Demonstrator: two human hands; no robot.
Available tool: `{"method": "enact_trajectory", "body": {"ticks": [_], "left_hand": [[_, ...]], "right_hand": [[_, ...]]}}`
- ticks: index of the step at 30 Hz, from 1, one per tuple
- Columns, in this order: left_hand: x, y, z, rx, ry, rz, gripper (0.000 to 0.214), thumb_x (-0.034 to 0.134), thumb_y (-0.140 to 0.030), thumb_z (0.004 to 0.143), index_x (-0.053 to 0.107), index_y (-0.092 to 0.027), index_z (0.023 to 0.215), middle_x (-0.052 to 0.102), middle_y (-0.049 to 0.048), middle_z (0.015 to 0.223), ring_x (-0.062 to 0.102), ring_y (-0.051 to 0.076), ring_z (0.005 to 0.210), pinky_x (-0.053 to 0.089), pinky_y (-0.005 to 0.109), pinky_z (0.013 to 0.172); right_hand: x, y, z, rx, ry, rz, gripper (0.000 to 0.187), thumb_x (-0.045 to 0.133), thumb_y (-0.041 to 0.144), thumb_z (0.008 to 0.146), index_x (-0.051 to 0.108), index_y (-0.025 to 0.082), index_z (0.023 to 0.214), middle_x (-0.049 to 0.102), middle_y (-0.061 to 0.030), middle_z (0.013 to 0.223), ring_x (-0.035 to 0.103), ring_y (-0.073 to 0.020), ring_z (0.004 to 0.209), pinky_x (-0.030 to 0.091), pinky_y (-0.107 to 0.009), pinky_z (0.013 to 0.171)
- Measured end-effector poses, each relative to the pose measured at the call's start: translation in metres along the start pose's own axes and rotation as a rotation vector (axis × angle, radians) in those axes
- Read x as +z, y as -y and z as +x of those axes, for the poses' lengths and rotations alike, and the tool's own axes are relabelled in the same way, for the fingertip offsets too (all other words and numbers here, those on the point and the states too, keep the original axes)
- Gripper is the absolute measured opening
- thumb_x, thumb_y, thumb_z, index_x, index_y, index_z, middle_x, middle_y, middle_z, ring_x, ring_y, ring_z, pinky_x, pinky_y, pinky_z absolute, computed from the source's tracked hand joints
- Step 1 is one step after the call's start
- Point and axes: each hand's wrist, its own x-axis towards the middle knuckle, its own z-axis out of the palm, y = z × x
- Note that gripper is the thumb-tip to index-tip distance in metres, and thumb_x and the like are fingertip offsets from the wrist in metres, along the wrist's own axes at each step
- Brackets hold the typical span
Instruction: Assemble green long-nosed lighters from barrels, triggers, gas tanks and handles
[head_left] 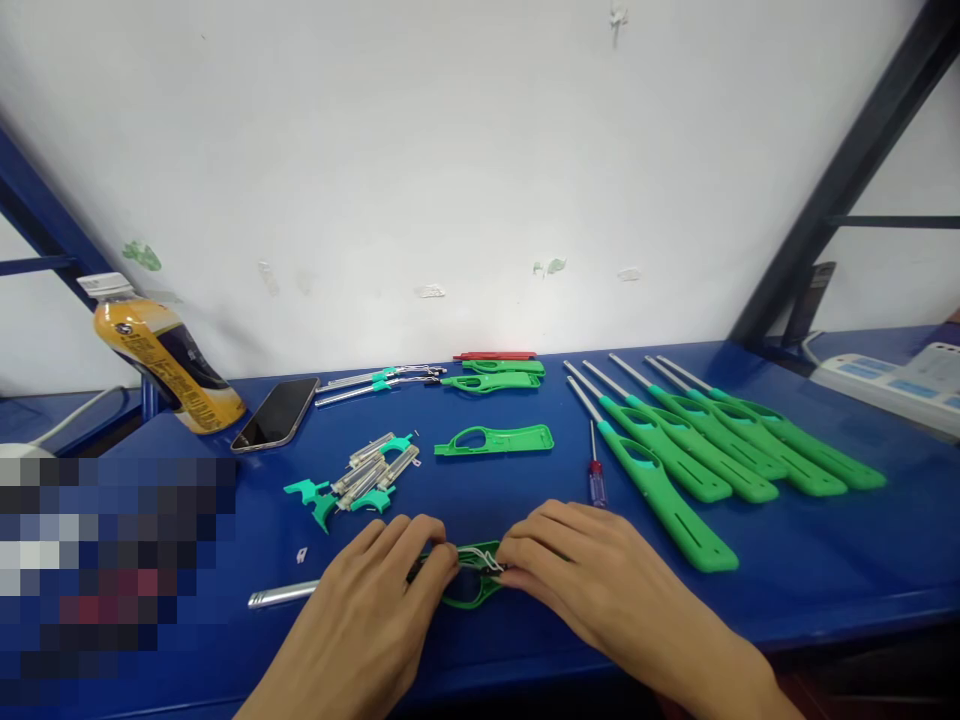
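Observation:
At the front of the table, a utility lighter's green half shell [469, 605] lies between my two hands. My left hand [375, 590] is closed around the front of the lighter, where its metal tube [285, 594] sticks out to the left. White wires [480, 553] run across the trigger opening. My right hand [592, 560] pinches at the handle end beside the wires; its palm and fingers hide most of the handle. A purple-handled screwdriver [597, 485] lies just beyond my right hand. Behind my hands rests another empty green half shell [517, 441].
Several assembled green lighters [675, 500] fan out at right. Turquoise triggers [307, 490] and clear fuel tanks [367, 480] are piled left of centre. Metal tubes [345, 393], more shells [495, 382], a phone [277, 412] and a leaning bottle [169, 350] stand farther back.

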Motion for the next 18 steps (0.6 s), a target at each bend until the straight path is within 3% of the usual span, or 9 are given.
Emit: {"method": "enact_trajectory", "body": {"ticks": [7, 13, 18], "left_hand": [[0.011, 0.003, -0.001, 0.002, 0.035, 0.047, 0.028, 0.045, 0.000, 0.096, 0.058, -0.023, 0.107, 0.071, 0.0034, 0.095, 0.070, 0.024, 0.078, 0.057, 0.038, 0.072], [0.015, 0.003, 0.001, -0.006, 0.011, 0.113, 0.050, 0.048, 0.005, 0.088, 0.055, -0.018, 0.132, 0.074, 0.0076, 0.105, 0.073, 0.028, 0.086, 0.058, 0.044, 0.078], [0.011, -0.001, 0.009, 0.019, 0.032, 0.122, 0.034, 0.047, 0.006, 0.086, 0.063, -0.019, 0.103, 0.073, 0.0056, 0.092, 0.071, 0.025, 0.072, 0.056, 0.039, 0.065]], "right_hand": [[0.001, 0.000, -0.001, -0.011, 0.005, -0.010, 0.015, 0.054, 0.029, 0.111, 0.064, 0.020, 0.103, 0.073, 0.0008, 0.095, 0.065, -0.0191, 0.082, 0.047, -0.035, 0.072], [0.002, -0.001, -0.002, -0.022, -0.001, -0.030, 0.017, 0.052, 0.028, 0.112, 0.065, 0.020, 0.103, 0.073, 0.0002, 0.094, 0.065, -0.0194, 0.082, 0.047, -0.036, 0.072], [0.001, 0.000, -0.001, -0.020, -0.004, -0.017, 0.018, 0.053, 0.029, 0.112, 0.065, 0.020, 0.103, 0.074, 0.0000, 0.095, 0.066, -0.0189, 0.084, 0.048, -0.035, 0.073]]}}
